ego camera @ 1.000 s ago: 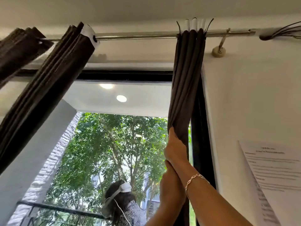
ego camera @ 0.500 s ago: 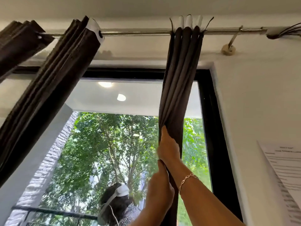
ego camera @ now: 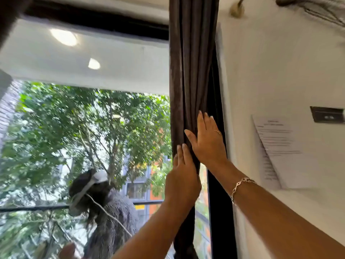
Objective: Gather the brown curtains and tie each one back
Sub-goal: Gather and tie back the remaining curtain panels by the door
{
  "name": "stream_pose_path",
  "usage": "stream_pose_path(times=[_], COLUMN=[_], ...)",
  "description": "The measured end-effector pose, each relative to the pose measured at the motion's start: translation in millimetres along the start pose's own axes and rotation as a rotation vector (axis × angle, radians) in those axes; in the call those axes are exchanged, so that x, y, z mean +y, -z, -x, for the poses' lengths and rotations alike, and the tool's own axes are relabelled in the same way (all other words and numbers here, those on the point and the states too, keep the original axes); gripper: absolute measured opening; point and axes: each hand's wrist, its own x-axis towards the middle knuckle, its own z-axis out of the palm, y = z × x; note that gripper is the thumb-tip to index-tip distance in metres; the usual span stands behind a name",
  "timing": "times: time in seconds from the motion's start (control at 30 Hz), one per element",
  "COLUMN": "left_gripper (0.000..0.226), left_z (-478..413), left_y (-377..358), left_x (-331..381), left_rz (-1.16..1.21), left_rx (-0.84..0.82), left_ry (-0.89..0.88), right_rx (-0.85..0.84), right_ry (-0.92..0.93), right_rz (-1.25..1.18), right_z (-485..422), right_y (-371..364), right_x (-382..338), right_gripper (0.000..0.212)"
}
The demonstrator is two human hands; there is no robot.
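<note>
A gathered brown curtain (ego camera: 192, 62) hangs in tight folds along the right side of the window, against the black frame (ego camera: 218, 212). My right hand (ego camera: 207, 143) lies flat on the bundle, fingers straight and pointing up, thumb spread to the left. Just below it, my left hand (ego camera: 182, 182) presses the bundle's left side with fingers extended upward; its thumb is hidden. The curtain continues down behind my left forearm. A dark blurred edge of the second brown curtain (ego camera: 9, 12) shows in the top left corner. No tie-back is in view.
The white wall on the right carries a taped paper sheet (ego camera: 276, 146) and a dark switch plate (ego camera: 326, 114). A rod bracket (ego camera: 237, 8) and loose cables (ego camera: 317, 8) sit near the top. The glass reflects a person (ego camera: 97, 202); trees stand outside.
The view dropped and moved closer, so the rod is out of frame. Both hands went from gripping the bundle to lying flat on it, and the curtain now sits against the right frame.
</note>
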Motion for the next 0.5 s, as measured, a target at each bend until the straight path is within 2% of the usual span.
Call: stream_pose_path(times=[0.33, 0.5], left_gripper=[0.083, 0.085], left_z=[54, 103], left_y=[-22, -25], left_x=[-1, -10], left_rz=[-0.165, -0.224], left_rx=[-0.017, -0.113], left_ry=[-0.115, -0.061], right_rx=[-0.275, -0.373], right_ry=[0.006, 0.05], right_rz=[0.137, 0.148], right_z=[90, 128], right_y=[12, 23], right_x=[36, 50], right_gripper=[0.066, 0.066])
